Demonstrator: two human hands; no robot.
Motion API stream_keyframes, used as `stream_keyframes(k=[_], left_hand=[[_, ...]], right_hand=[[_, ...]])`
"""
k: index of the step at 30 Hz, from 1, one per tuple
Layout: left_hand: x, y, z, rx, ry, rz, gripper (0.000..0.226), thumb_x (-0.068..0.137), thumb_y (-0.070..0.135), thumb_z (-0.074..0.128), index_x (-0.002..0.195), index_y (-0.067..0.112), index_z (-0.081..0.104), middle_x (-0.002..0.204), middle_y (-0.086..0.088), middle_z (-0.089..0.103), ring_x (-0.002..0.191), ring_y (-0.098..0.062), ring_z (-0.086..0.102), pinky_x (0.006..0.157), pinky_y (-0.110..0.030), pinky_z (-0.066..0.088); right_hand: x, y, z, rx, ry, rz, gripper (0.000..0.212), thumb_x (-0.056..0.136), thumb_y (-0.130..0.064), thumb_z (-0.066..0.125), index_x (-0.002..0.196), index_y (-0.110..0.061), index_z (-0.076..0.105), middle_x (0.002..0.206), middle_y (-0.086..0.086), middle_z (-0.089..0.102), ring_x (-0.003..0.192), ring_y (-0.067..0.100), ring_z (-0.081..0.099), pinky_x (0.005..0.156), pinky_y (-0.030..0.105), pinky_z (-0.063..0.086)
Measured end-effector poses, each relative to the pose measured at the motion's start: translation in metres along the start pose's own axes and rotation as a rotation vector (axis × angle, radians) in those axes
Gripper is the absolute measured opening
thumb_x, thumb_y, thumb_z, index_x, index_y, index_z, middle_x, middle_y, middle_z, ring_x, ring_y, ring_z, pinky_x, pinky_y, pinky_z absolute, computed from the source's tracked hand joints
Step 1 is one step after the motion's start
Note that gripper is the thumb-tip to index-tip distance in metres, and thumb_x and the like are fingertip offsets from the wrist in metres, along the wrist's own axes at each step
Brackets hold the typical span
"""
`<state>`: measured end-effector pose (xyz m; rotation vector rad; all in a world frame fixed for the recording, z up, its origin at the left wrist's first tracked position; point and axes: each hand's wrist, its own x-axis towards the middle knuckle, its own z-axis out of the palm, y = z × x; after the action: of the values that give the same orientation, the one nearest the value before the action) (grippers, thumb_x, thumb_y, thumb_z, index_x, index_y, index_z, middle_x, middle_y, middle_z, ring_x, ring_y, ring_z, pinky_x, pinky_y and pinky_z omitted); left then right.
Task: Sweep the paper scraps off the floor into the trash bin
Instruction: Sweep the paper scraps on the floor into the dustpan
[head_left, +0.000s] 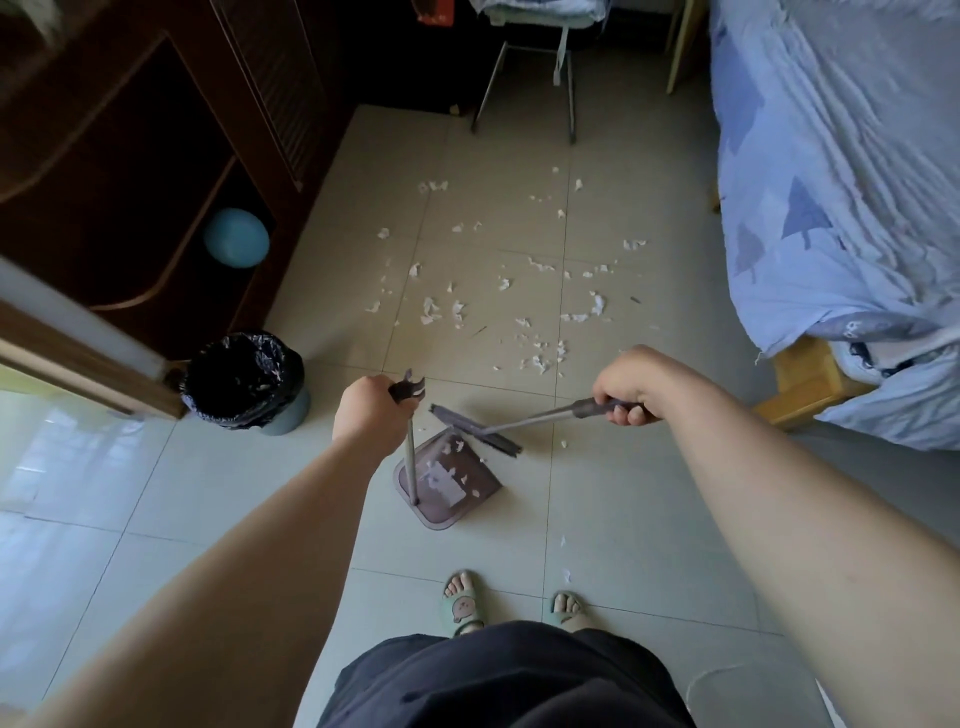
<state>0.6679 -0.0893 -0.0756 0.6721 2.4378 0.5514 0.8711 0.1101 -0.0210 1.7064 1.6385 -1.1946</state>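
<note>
Nearest me, my left hand (370, 410) is clamped on the dustpan (448, 480) handle, pan flat to catch. My right hand (628, 387) is wrapped around the broom (478, 431) at its mouth. Scraps (498, 291) beyond; bin (247, 382) left.

Single view only — head-worn wide-angle, looking forward and steeply down from your standing height. Your own feet in sandals (464, 603) sit at bottom centre, both forearms reach in from lower corners. Left hand (370, 410) and right hand (626, 383) land mid-frame, close to lens. Tiled floor (623, 493) fills centre; edges bow — wardrobe (130, 156) at left, bed (841, 182) at right, chair legs (524, 83) at top, farthest off. No second view to share.
</note>
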Motion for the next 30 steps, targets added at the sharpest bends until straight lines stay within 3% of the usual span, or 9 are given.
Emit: stream_keyframes(k=[5, 8, 13, 17, 24, 30], left_hand=[[-0.014, -0.016, -0.004, 0.025, 0.024, -0.001, 0.019, 0.087, 0.023, 0.063, 0.094, 0.006, 0.069, 0.077, -0.01, 0.063, 0.066, -0.027, 0.055, 0.047, -0.024, 0.033], [-0.021, -0.024, -0.005, 0.051, 0.045, -0.006, 0.021, 0.088, 0.023, 0.063, 0.094, 0.004, 0.068, 0.077, -0.009, 0.06, 0.069, -0.026, 0.053, 0.046, -0.024, 0.031], [-0.026, -0.038, -0.004, 0.033, 0.08, -0.033, 0.023, 0.088, 0.022, 0.063, 0.093, 0.0, 0.069, 0.08, -0.014, 0.064, 0.073, -0.029, 0.055, 0.051, -0.028, 0.034], [-0.029, -0.039, -0.002, 0.007, 0.095, -0.041, 0.023, 0.088, 0.022, 0.064, 0.091, 0.001, 0.069, 0.083, -0.015, 0.065, 0.072, -0.028, 0.054, 0.05, -0.028, 0.034], [-0.045, -0.054, -0.003, -0.057, 0.087, -0.073, 0.019, 0.086, 0.02, 0.066, 0.092, 0.003, 0.071, 0.083, -0.015, 0.067, 0.076, -0.035, 0.062, 0.06, -0.034, 0.045], [-0.071, -0.065, -0.017, -0.088, 0.137, -0.149, 0.016, 0.087, 0.02, 0.065, 0.088, 0.006, 0.073, 0.082, -0.015, 0.069, 0.055, -0.024, 0.05, 0.047, -0.024, 0.033]], right_hand=[[0.004, 0.003, 0.022, -0.031, 0.099, -0.041, 0.017, 0.084, 0.002, 0.045, 0.068, -0.004, 0.048, 0.057, 0.011, 0.047, 0.039, 0.014, 0.037, 0.038, 0.014, 0.025], [0.013, 0.006, 0.047, -0.013, 0.122, -0.032, 0.013, 0.081, 0.002, 0.043, 0.07, -0.004, 0.047, 0.056, 0.011, 0.047, 0.04, 0.015, 0.038, 0.037, 0.013, 0.028], [0.01, 0.011, 0.071, -0.062, 0.026, 0.017, 0.013, 0.082, 0.002, 0.042, 0.071, -0.005, 0.046, 0.059, 0.011, 0.047, 0.042, 0.014, 0.037, 0.038, 0.013, 0.026], [-0.01, 0.001, 0.055, -0.132, -0.105, 0.02, 0.024, 0.089, -0.002, 0.037, 0.069, -0.003, 0.05, 0.06, 0.009, 0.046, 0.041, 0.012, 0.035, 0.035, 0.013, 0.021], [-0.029, -0.013, 0.019, -0.265, -0.035, -0.104, 0.018, 0.087, 0.0, 0.044, 0.07, -0.003, 0.048, 0.06, 0.009, 0.047, 0.046, 0.013, 0.034, 0.039, 0.018, 0.023], [-0.018, -0.016, 0.035, -0.244, 0.059, -0.203, 0.014, 0.085, 0.002, 0.041, 0.075, -0.003, 0.05, 0.057, 0.011, 0.048, 0.042, 0.016, 0.038, 0.042, 0.019, 0.027]])
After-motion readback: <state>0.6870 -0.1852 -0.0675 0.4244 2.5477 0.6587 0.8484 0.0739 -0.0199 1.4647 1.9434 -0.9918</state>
